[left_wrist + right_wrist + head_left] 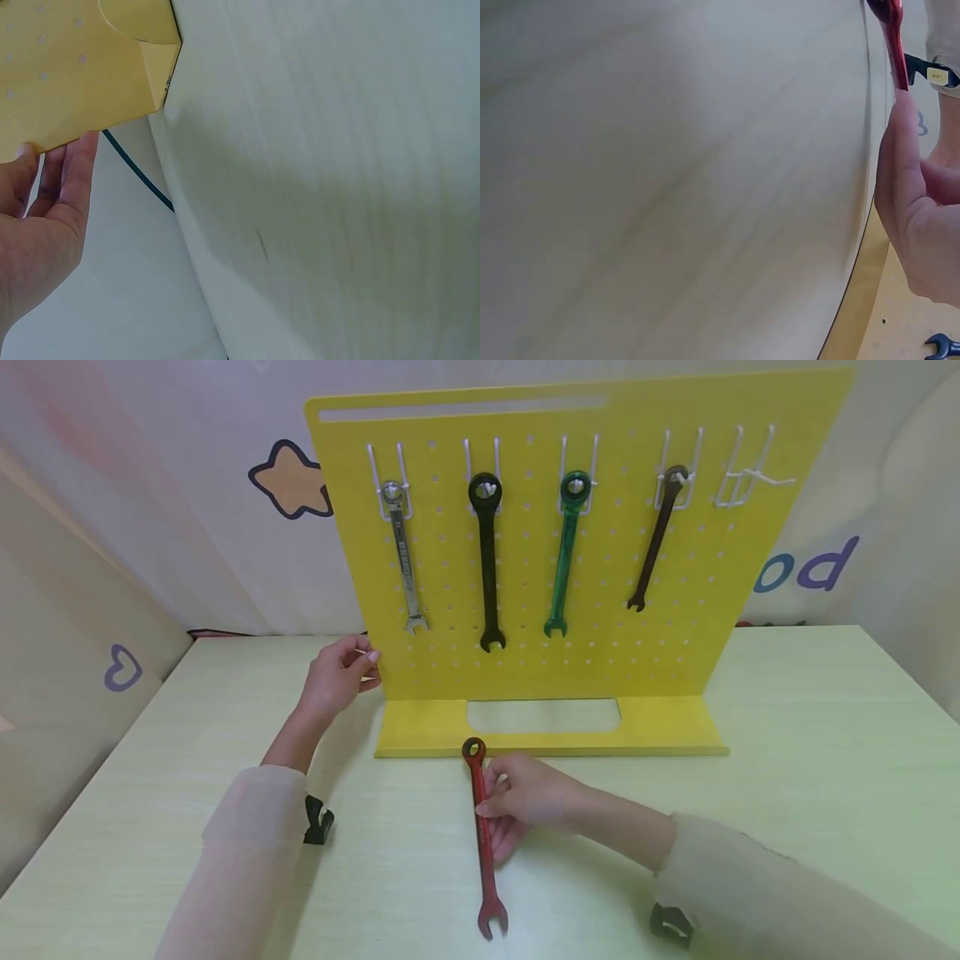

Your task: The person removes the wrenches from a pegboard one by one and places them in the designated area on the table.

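My right hand (528, 793) pinches a red combination wrench (484, 852) by the middle of its shaft, ring end up by the stand's base and open end toward me. In the right wrist view only part of the red wrench (895, 45) shows beyond the fingers. My left hand (337, 675) holds the lower left edge of a yellow pegboard (525, 677) between thumb and fingers, as the left wrist view also shows. On the board's hooks hang a silver wrench (405, 560), a black wrench (487, 560), a green wrench (566, 560) and a dark brown wrench (657, 547).
At the board's upper right, a white wire hook (750, 477) holds nothing. The board's base (427, 727) stands on a pale green tabletop (795, 760). Behind it hangs a printed cloth (187, 527). Black buckles (318, 821) show by both sleeves.
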{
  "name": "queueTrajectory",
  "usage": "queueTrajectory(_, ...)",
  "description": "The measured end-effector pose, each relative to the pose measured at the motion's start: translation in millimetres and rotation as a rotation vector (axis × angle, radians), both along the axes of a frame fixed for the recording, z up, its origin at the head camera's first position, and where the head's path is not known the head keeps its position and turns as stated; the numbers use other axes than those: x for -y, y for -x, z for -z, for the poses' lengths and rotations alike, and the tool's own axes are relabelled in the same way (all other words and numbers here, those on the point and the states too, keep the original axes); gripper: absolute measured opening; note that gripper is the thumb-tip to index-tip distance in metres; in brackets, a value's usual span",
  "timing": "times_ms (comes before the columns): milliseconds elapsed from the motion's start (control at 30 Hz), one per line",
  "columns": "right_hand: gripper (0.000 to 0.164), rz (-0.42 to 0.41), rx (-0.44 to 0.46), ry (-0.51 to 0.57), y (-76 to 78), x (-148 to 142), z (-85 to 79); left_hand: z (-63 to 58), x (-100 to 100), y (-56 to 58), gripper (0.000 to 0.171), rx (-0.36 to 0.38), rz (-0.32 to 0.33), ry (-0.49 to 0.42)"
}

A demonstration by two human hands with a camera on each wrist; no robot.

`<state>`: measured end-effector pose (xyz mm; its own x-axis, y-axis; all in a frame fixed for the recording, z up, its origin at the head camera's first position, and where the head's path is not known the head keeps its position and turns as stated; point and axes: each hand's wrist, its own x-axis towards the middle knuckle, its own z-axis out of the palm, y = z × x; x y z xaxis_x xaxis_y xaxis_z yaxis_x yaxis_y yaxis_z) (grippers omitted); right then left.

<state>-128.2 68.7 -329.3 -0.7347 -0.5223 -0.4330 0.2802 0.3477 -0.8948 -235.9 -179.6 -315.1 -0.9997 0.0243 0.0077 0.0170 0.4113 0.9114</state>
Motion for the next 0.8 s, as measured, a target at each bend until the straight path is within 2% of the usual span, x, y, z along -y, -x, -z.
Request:
queueTrajectory(200,0.011,-0.025,0.023,-0.010,-1.2,3.4,2.7,-1.4,-0.8,-1.6,0.019,0.001,-0.003,-0.006)
queueTrajectory(567,0.005,-0.008,0.083,0.028,0.3,5.6,7.3,-1.1,-0.9,0.2,0.019,0.001,-0.002,-0.022)
queueTrajectory(800,0.007,-0.029,0.063,0.018,-0.2,0.6,3.9,0.5,0.0,1.2,0.020,-0.001,0.004,-0.013)
